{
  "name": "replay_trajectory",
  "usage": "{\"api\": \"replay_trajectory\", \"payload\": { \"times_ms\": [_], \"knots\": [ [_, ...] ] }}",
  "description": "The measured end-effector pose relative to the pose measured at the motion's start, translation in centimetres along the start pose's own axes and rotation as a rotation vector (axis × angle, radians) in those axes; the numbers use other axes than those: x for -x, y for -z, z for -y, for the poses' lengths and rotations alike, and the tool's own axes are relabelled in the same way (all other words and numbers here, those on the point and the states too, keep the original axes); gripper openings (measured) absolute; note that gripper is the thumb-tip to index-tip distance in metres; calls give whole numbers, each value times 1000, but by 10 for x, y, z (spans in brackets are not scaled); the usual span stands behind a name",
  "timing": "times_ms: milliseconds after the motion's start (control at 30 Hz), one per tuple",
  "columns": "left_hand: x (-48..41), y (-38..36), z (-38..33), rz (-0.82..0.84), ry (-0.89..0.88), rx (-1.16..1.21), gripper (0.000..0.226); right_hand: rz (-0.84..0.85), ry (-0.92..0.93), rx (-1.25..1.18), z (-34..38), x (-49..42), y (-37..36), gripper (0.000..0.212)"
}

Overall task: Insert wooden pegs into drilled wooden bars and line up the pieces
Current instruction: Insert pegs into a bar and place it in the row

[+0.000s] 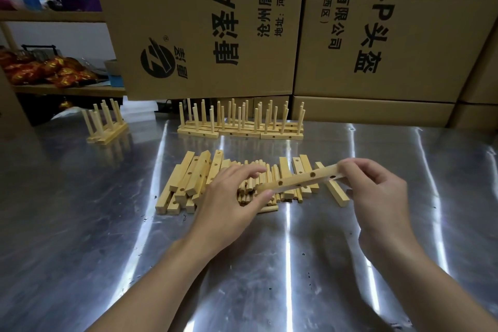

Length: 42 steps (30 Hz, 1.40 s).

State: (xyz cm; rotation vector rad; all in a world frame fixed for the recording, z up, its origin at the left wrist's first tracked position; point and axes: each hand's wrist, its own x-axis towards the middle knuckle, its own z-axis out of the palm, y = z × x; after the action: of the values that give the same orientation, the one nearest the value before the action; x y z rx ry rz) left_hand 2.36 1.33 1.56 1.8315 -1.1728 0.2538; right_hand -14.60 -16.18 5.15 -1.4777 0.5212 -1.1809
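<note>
My right hand (377,191) pinches the right end of a drilled wooden bar (299,182) and holds it level above the pile, holes facing me. My left hand (231,197) reaches over the loose wooden pegs (253,191), its fingers spread on them and its thumb near the bar's left end; whether it holds a peg is hidden. A heap of drilled bars (188,180) lies to the left of the pegs, and more bars (334,191) lie to the right. Finished bars with upright pegs (239,124) stand in rows behind the pile.
All of this sits on a shiny metal table (80,224). A smaller group of pegged bars (106,127) stands at the far left. Big cardboard boxes (204,24) wall off the back edge. A shelf with red-wrapped goods (45,70) is at the left.
</note>
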Motion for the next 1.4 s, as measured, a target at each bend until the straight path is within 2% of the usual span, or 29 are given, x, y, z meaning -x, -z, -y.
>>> {"api": "replay_trajectory", "payload": {
  "times_ms": [133,200,233,300,400,500,567,667,767,900,1000,1133,1267,1400],
  "knots": [
    [-3,3,3,71,10,83,21,47,-70,-19,-3,-2,0,11],
    [-5,8,5,100,48,116,18,94,-68,85,-10,-7,5,18],
    [-6,11,6,107,64,123,19,136,-65,134,-14,-9,7,20],
    [-6,16,9,125,88,115,25,270,-65,221,-20,-10,10,10],
    [-6,21,10,146,106,60,37,468,-4,371,-28,-10,12,24],
    [-5,28,11,153,115,13,41,538,110,568,-28,-13,13,19],
    [-4,31,13,193,114,-72,44,609,115,635,-27,-14,16,16],
    [-3,32,16,280,46,-199,43,708,113,698,-29,-14,19,15],
    [-2,31,16,302,32,-225,32,780,123,835,-35,-14,20,17],
    [-2,29,15,276,42,-289,27,776,147,952,-40,-13,21,32],
    [-1,29,14,241,34,-346,23,697,215,975,-41,-11,19,46],
    [-1,27,12,182,-4,-413,20,579,333,1046,-45,-4,11,54],
    [-1,28,11,165,-25,-455,20,600,330,1139,-47,-2,8,72],
    [1,25,11,185,-22,-480,24,578,332,1140,-47,-1,4,71]
  ]
}}
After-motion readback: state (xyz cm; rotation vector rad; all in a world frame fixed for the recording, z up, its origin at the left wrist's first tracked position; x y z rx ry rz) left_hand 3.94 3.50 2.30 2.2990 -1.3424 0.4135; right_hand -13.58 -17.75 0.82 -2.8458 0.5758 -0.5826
